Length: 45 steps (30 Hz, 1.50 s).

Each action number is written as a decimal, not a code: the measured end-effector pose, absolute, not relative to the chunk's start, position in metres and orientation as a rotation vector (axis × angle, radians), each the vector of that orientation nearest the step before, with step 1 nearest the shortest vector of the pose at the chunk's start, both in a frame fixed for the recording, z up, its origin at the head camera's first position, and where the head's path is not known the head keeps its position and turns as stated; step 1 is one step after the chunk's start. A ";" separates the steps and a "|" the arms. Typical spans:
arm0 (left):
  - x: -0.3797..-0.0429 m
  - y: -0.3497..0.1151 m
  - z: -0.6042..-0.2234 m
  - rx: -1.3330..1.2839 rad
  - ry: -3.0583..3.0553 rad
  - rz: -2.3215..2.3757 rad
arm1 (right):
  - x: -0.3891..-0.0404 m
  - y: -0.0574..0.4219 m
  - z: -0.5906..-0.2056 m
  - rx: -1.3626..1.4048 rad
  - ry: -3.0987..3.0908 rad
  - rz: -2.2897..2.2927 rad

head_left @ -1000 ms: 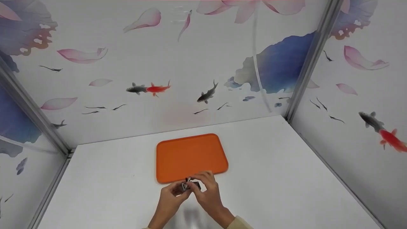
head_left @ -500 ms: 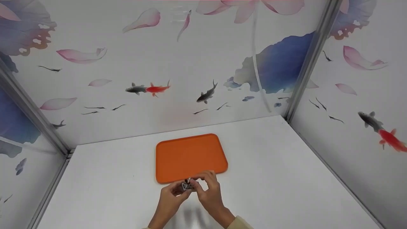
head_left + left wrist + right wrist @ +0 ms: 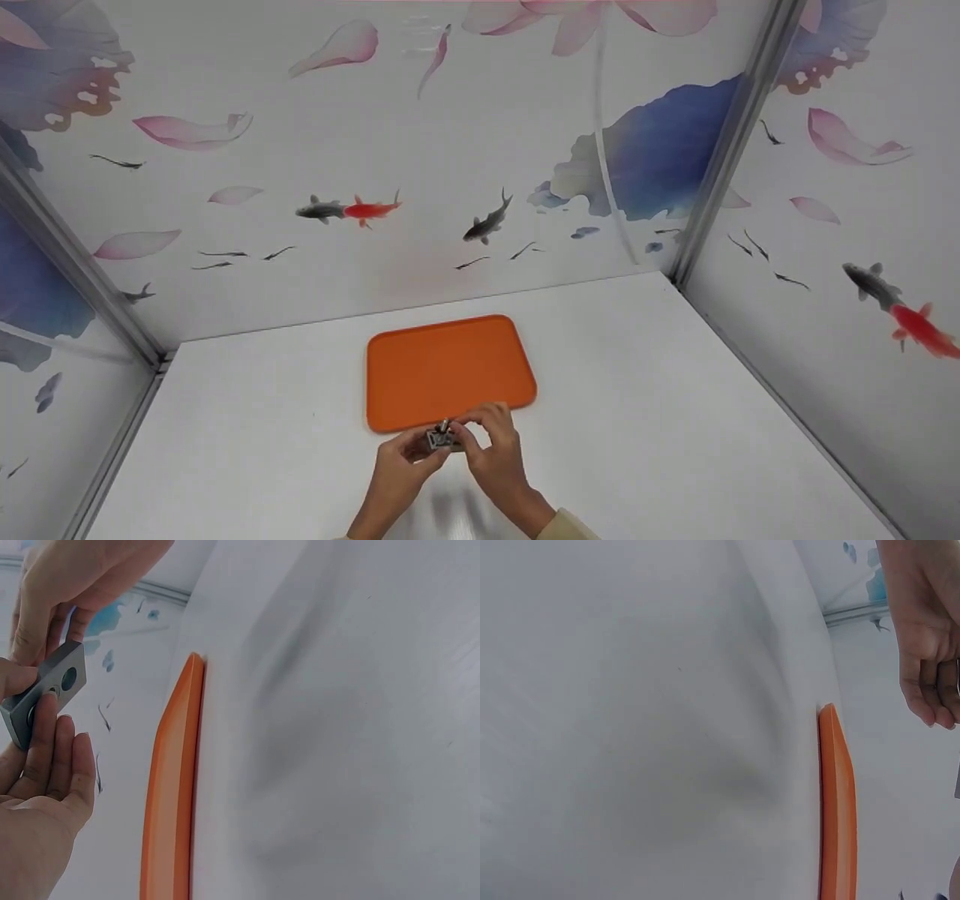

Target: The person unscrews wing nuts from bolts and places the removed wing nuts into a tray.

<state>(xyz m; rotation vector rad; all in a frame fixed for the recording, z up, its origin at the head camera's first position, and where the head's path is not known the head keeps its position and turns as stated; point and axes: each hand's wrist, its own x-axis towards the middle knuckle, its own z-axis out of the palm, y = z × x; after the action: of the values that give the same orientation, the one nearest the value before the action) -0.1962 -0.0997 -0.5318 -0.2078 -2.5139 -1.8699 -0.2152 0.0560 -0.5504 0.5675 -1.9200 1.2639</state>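
A small grey metal block [image 3: 439, 439] with round holes is held between both hands, above the near edge of the orange tray [image 3: 450, 367]. The left hand [image 3: 403, 463] grips its left end, with curled fingers. Thumb and fingers of the right hand [image 3: 491, 454] pinch the block from the right. A small shiny part sticks up at its top, too small to tell what it is. The left wrist view shows the block [image 3: 51, 679] tilted, fingertips of the left hand [image 3: 45, 787] against its holed face and the right hand [image 3: 82, 585] above it in that view.
The tray lies flat on a white table [image 3: 637, 420], its near rim just beyond the hands. White panels [image 3: 420, 150] printed with fish and petals stand at the back and sides, joined by grey metal posts [image 3: 720, 172].
The right thumb and fingertips have shifted slightly over the block, and the small shiny part on top has turned a little. Both hands otherwise stay in place.
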 end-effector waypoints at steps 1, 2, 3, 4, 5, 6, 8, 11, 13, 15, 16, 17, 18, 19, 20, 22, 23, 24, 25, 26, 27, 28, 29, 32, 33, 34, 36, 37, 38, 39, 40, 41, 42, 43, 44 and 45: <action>-0.196 -0.100 -0.531 -0.213 -2.506 -1.874 | -0.216 0.056 -0.550 0.574 -1.917 1.258; -0.196 -0.100 -0.531 -0.220 -2.498 -1.878 | -0.216 0.055 -0.550 0.580 -1.914 1.252; -0.196 -0.100 -0.530 -0.225 -2.493 -1.878 | -0.216 0.055 -0.550 0.586 -1.911 1.250; -0.196 -0.100 -0.530 -0.229 -2.488 -1.882 | -0.216 0.055 -0.550 0.592 -1.908 1.247; -0.196 -0.100 -0.530 -0.233 -2.483 -1.883 | -0.216 0.055 -0.550 0.597 -1.909 1.243; -0.196 -0.100 -0.530 -0.231 -2.482 -1.883 | -0.216 0.055 -0.550 0.601 -1.909 1.240; -0.196 -0.100 -0.530 -0.225 -2.491 -1.870 | -0.215 0.056 -0.549 0.617 -1.914 1.244; -0.197 -0.099 -0.531 -0.208 -2.514 -1.844 | -0.214 0.057 -0.549 0.662 -1.929 1.260; -0.197 -0.099 -0.532 -0.203 -2.529 -1.833 | -0.212 0.057 -0.549 0.690 -1.947 1.268; -0.197 -0.099 -0.533 -0.198 -2.537 -1.824 | -0.212 0.057 -0.549 0.711 -1.964 1.263; -0.196 -0.099 -0.533 -0.194 -2.539 -1.819 | -0.211 0.057 -0.549 0.715 -1.969 1.257; -0.196 -0.099 -0.533 -0.194 -2.541 -1.817 | -0.211 0.057 -0.549 0.715 -1.974 1.253; -0.196 -0.099 -0.533 -0.193 -2.543 -1.816 | -0.211 0.056 -0.549 0.713 -1.975 1.249; -0.196 -0.099 -0.533 -0.194 -2.543 -1.812 | -0.210 0.056 -0.549 0.711 -1.975 1.244; -0.196 -0.099 -0.533 -0.195 -2.541 -1.811 | -0.210 0.056 -0.549 0.710 -1.972 1.242; -0.197 -0.098 -0.533 -0.201 -2.541 -1.809 | -0.211 0.055 -0.548 0.708 -1.963 1.236; -0.197 -0.098 -0.533 -0.206 -2.538 -1.812 | -0.211 0.055 -0.547 0.710 -1.960 1.235; -0.197 -0.098 -0.533 -0.212 -2.533 -1.816 | -0.211 0.055 -0.547 0.713 -1.957 1.235; -0.198 -0.098 -0.533 -0.219 -2.529 -1.819 | -0.212 0.055 -0.546 0.716 -1.955 1.233; -0.198 -0.098 -0.533 -0.226 -2.528 -1.822 | -0.212 0.055 -0.546 0.717 -1.953 1.233; -0.198 -0.098 -0.532 -0.231 -2.527 -1.824 | -0.213 0.055 -0.546 0.719 -1.951 1.231; -0.198 -0.098 -0.532 -0.235 -2.528 -1.823 | -0.213 0.055 -0.546 0.718 -1.949 1.232; -0.198 -0.098 -0.531 -0.234 -2.529 -1.827 | -0.213 0.055 -0.546 0.718 -1.946 1.233; -0.195 -0.097 -0.526 -0.222 -2.526 -1.840 | -0.213 0.055 -0.547 0.712 -1.933 1.238; -0.193 -0.096 -0.522 -0.219 -2.522 -1.845 | -0.213 0.055 -0.547 0.712 -1.928 1.242; -0.191 -0.096 -0.518 -0.219 -2.516 -1.849 | -0.213 0.054 -0.546 0.710 -1.922 1.252; -0.187 -0.095 -0.509 -0.215 -2.508 -1.861 | -0.212 0.054 -0.544 0.700 -1.908 1.269; -0.185 -0.094 -0.506 -0.212 -2.511 -1.860 | -0.210 0.054 -0.541 0.689 -1.905 1.282; -0.184 -0.094 -0.502 -0.214 -2.514 -1.856 | -0.208 0.053 -0.538 0.679 -1.903 1.296; -0.182 -0.093 -0.500 -0.217 -2.518 -1.854 | -0.206 0.053 -0.534 0.668 -1.901 1.310; -0.182 -0.093 -0.498 -0.213 -2.523 -1.853 | -0.204 0.053 -0.530 0.654 -1.901 1.327; -0.181 -0.093 -0.498 -0.210 -2.530 -1.852 | -0.201 0.053 -0.526 0.639 -1.903 1.340; -0.181 -0.093 -0.498 -0.207 -2.537 -1.850 | -0.199 0.053 -0.523 0.624 -1.905 1.353; -0.180 -0.093 -0.498 -0.206 -2.541 -1.850 | -0.197 0.053 -0.520 0.612 -1.908 1.362; -0.180 -0.093 -0.498 -0.202 -2.545 -1.853 | -0.196 0.053 -0.518 0.602 -1.910 1.367; -0.180 -0.093 -0.498 -0.196 -2.549 -1.857 | -0.195 0.053 -0.517 0.592 -1.911 1.368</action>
<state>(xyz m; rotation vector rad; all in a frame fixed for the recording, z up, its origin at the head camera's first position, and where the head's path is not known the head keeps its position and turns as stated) -0.1800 -0.0929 -0.4980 -0.1957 -2.5487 -1.8574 -0.1951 0.0534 -0.5168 0.5917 -1.9106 1.3681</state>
